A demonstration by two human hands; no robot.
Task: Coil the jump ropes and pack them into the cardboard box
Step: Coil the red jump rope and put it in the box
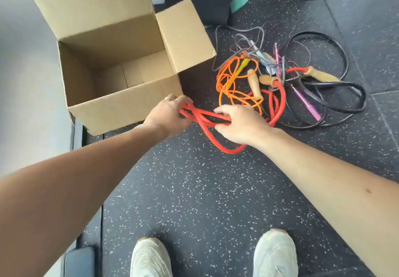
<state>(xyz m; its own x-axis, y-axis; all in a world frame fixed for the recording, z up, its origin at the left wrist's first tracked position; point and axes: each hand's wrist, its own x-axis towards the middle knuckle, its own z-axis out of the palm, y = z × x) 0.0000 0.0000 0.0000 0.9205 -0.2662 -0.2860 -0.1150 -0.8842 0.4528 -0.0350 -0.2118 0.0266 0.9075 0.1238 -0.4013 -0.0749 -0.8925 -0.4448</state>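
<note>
Seen from the head camera, the left hand (167,116) and the right hand (239,125) both hold the red rope (207,114). Each hand has its fingers curled round a bunch of strands, and a short run of crossed strands is stretched between them. Below the grip one loop hangs toward the floor (194,190). From the right hand the rope runs away from the person and up to a wooden handle (267,80) in the pile. A second wooden handle (254,84) lies close by, and we cannot tell which rope it belongs to.

Just past the left hand stands the cardboard box (112,101), flaps open. Its front wall is close behind the knuckles. We see no rope inside it, only the bottom flaps.

Beyond and to the right of the grip, the other ropes lie tangled on the floor. The orange rope (226,82) is nearest the right hand. The grey rope (237,30) and a pink handle (306,104) are further off, and the black rope (336,45) is furthest.

We judge the task barely begun. The first rope is only partly gathered, with its far end mixed into the pile. It has yet to be finished and packed, and every other rope has yet to be untangled, coiled and packed.
</note>
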